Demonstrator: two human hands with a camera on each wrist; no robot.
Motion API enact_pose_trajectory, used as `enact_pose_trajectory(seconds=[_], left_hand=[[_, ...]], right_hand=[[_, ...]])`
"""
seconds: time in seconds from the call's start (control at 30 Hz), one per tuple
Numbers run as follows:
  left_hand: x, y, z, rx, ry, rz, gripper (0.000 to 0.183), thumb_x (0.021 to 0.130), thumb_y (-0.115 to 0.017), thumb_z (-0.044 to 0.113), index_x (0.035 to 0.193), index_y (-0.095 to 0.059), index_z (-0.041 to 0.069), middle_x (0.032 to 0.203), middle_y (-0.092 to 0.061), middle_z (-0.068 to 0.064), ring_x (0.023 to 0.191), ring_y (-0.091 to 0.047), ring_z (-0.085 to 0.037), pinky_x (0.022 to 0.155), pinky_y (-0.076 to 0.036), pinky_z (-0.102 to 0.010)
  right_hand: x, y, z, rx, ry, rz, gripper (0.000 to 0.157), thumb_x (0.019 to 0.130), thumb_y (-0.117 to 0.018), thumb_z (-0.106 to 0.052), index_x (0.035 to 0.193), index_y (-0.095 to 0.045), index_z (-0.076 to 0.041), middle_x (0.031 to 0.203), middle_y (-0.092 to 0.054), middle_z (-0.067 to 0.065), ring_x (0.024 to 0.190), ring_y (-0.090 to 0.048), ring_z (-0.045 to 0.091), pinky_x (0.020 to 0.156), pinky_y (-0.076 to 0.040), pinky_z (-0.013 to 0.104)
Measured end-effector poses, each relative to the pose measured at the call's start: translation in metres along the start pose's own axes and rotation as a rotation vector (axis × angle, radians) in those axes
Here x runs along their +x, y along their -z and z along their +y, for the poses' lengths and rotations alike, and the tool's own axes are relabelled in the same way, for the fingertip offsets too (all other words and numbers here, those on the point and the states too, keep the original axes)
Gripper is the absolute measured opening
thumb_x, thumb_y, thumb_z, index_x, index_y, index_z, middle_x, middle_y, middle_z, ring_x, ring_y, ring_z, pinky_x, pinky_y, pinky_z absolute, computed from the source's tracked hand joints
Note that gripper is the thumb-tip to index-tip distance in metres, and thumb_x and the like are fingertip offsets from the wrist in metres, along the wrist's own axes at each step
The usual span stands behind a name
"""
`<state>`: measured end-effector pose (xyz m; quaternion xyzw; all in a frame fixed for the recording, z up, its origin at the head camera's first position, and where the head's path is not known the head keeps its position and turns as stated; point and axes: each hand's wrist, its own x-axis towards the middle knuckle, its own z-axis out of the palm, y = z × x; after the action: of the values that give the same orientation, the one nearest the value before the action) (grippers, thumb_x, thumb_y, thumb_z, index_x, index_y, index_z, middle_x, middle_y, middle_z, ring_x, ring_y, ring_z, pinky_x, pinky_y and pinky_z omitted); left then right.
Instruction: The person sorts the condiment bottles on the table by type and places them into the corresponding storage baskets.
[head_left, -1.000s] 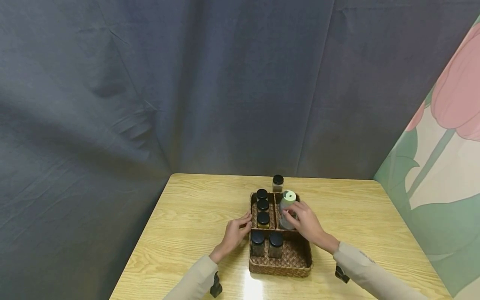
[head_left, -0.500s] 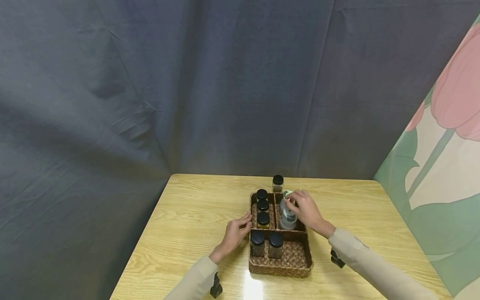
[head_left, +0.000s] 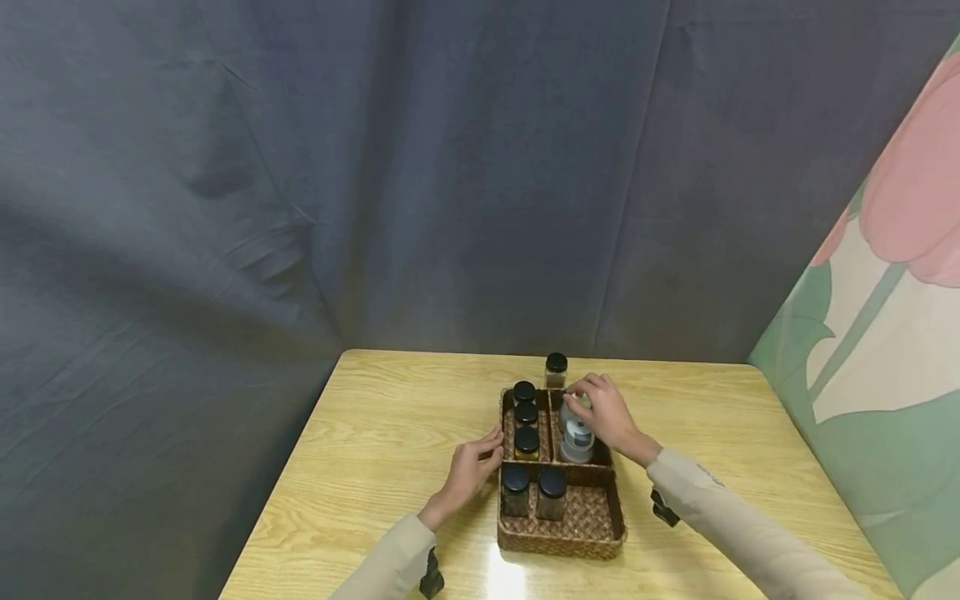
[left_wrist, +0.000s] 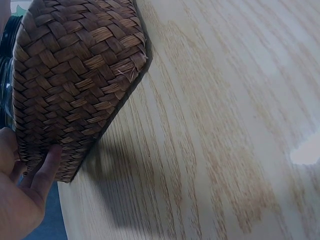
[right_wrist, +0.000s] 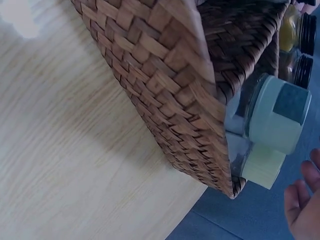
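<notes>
A brown woven basket (head_left: 562, 546) with compartments stands on the table. My left hand (head_left: 468, 471) touches its left side, its fingertips right at the rim and along the outer wall in the left wrist view. My right hand (head_left: 606, 412) is over the back right compartment, its fingers bent loosely. There, two clear bottles with pale green caps stand one behind the other: a front bottle (right_wrist: 280, 115) with a dark square on its cap, and a rear bottle (right_wrist: 265, 167). In the right wrist view, a gap separates my fingers from both caps.
Several black-lidded glass jars (head_left: 527, 440) stand in the back left compartment. Two more dark jars (head_left: 551, 492) are in the front one. Another black-lidded jar (head_left: 556, 367) stands behind the basket, near the back edge of the wooden table (head_left: 390, 417).
My right hand has moved back and slightly left with the green-capped bottle, from over the front bottle to the rear of the compartment, and its fingers have come off the cap. My left hand stays put.
</notes>
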<state>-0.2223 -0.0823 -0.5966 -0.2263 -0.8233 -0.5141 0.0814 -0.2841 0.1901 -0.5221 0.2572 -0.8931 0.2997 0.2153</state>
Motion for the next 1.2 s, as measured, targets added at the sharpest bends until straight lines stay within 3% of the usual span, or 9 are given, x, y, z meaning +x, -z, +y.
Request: enact_pose_trajectory(seconds=[0.27,0.47,0.7,0.93,1.2], left_hand=[[0.000,0.002,0.001,-0.009,-0.003,-0.015,0.032,0.099,-0.058,0.002,0.128,-0.058,-0.013,0.140,-0.050,-0.024,0.121,-0.056,-0.035,0.083,-0.056,-0.030],[-0.001,0.004,0.001,-0.004,-0.016,-0.019,0.032,0.099,-0.058,0.001,0.127,-0.058,-0.014,0.139,-0.051,-0.024,0.120,-0.057,-0.036,0.082,-0.057,-0.028],[-0.004,0.007,0.001,-0.012,-0.030,-0.016,0.031,0.099,-0.058,0.000,0.126,-0.058,-0.015,0.138,-0.051,-0.025,0.120,-0.057,-0.036,0.083,-0.056,-0.029],[-0.007,0.011,0.002,-0.025,-0.011,-0.013,0.032,0.099,-0.058,0.001,0.128,-0.058,-0.013,0.139,-0.051,-0.023,0.121,-0.057,-0.034,0.082,-0.056,-0.026],[-0.010,0.007,-0.001,-0.005,-0.050,0.002,0.031,0.098,-0.059,-0.002,0.125,-0.058,-0.016,0.136,-0.052,-0.026,0.119,-0.057,-0.038,0.082,-0.056,-0.031]], right_hand=[[0.010,0.000,0.006,-0.020,0.001,-0.005,0.009,0.088,-0.075,-0.009,0.089,-0.072,-0.001,0.091,-0.061,0.017,0.080,-0.047,0.027,0.070,-0.040,0.043],[0.017,-0.002,0.011,-0.028,-0.013,-0.033,0.013,0.089,-0.074,-0.011,0.096,-0.072,0.001,0.097,-0.061,0.016,0.086,-0.050,0.030,0.075,-0.043,0.046],[0.030,-0.004,0.011,-0.044,-0.061,-0.047,0.021,0.091,-0.072,-0.014,0.101,-0.071,0.005,0.100,-0.060,0.018,0.085,-0.050,0.032,0.073,-0.044,0.047],[0.042,-0.013,0.014,-0.066,-0.119,-0.101,0.033,0.092,-0.073,-0.020,0.112,-0.068,0.007,0.109,-0.059,0.021,0.095,-0.053,0.037,0.079,-0.047,0.051],[0.048,-0.020,0.020,-0.107,-0.132,-0.124,0.037,0.091,-0.072,-0.017,0.114,-0.066,0.011,0.112,-0.058,0.025,0.099,-0.055,0.041,0.083,-0.048,0.054]])
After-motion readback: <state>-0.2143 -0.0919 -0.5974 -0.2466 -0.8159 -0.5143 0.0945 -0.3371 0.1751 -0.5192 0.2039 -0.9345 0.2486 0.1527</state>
